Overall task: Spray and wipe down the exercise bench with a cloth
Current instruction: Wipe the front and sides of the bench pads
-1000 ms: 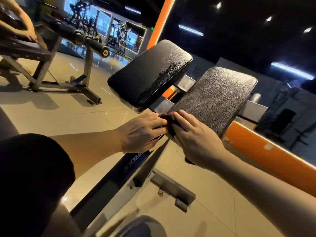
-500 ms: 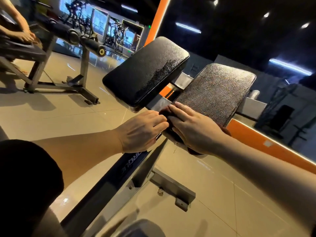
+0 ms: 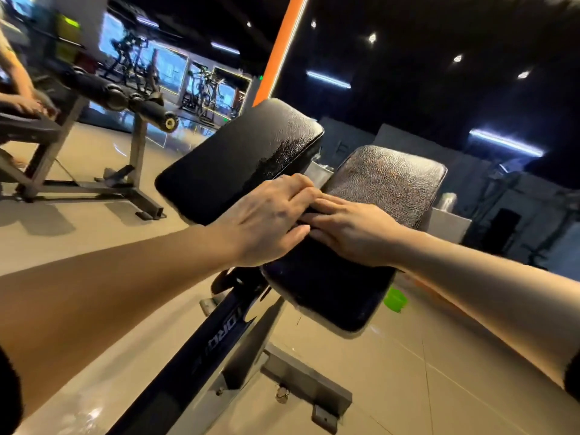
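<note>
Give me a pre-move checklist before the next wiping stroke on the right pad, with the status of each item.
1. Both hands on the work: ok. The left hand and right hand meet on the right pad.
2. Cloth under the hands: cannot tell. Only a dark sliver shows between the fingers.
3. Far half of the right pad free of obstacles: ok.
4. Right pad sprayed: cannot tell. Its texture glints, but wetness is unclear.
5. Left pad wiped: cannot tell. It looks glossy.
6. Spray bottle in reach: cannot tell. None is visible; only a blurred green object lies on the floor.
</note>
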Action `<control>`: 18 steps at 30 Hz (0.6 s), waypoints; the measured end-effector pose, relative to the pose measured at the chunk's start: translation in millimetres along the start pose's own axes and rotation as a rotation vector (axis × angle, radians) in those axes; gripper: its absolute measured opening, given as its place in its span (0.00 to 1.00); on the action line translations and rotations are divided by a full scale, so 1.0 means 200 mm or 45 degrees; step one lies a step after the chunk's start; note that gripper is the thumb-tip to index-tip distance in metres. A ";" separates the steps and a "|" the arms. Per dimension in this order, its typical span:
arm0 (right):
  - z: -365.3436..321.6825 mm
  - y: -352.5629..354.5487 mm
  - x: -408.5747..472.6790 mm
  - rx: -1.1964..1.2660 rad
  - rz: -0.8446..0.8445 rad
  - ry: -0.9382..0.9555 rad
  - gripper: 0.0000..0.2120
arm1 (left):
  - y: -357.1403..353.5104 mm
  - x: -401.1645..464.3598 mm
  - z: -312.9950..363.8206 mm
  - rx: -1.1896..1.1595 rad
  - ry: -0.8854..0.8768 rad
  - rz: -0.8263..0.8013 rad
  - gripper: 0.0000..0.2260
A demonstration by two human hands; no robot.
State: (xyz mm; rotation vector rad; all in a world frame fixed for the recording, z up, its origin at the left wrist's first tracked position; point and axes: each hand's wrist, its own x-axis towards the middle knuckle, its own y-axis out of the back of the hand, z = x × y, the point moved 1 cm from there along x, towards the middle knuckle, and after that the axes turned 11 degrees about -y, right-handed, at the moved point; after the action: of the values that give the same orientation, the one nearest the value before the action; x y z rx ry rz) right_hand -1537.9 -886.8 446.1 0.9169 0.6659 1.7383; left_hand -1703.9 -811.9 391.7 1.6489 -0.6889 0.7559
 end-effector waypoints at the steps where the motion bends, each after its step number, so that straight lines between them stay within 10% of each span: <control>1: 0.12 0.02 0.05 -0.007 0.027 -0.123 0.25 | -0.01 0.05 0.00 0.009 0.000 0.016 0.22; 6: 0.56 0.05 0.21 -0.073 0.069 -0.716 0.19 | -0.10 0.15 0.02 -0.099 0.168 -0.023 0.19; 13: 0.20 -0.01 0.18 -0.021 0.090 0.054 0.17 | -0.20 0.11 0.00 -0.223 0.241 -0.023 0.20; 18: 0.52 0.07 0.27 -0.020 0.125 -0.619 0.17 | -0.20 0.10 0.01 -0.325 0.240 -0.036 0.17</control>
State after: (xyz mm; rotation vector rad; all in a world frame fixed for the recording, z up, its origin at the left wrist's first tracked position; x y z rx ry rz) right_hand -1469.8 -839.0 528.8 1.3188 0.2901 1.5174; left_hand -1660.0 -807.6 381.8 1.3350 -0.5999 0.7585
